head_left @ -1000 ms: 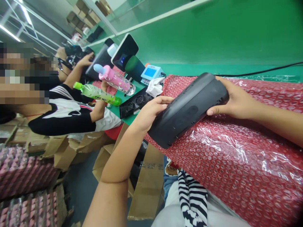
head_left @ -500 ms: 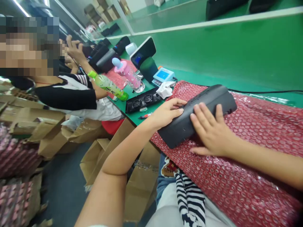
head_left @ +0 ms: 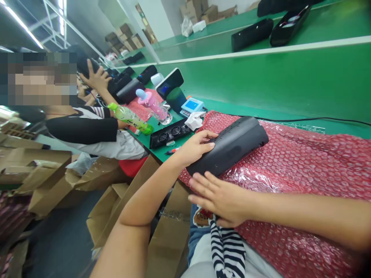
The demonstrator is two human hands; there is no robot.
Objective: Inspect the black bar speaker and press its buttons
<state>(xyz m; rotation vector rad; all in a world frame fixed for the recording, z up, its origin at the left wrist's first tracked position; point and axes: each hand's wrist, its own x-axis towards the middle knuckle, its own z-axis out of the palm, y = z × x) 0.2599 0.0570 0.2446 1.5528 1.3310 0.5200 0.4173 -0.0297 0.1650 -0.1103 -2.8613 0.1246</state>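
While gripping black housing, left hand; right hand flat, empty.

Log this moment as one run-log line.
left hand: on black housing | right hand: open, beside it | housing: lying on red bubble wrap

Place: I see a factory assembly line.
Bench: a long green workbench runs across the frame, red bubble wrap at lower right.
Line: black casings sit along the top; a co-worker sits at left.
Stock: cardboard boxes are stacked at upper centre.
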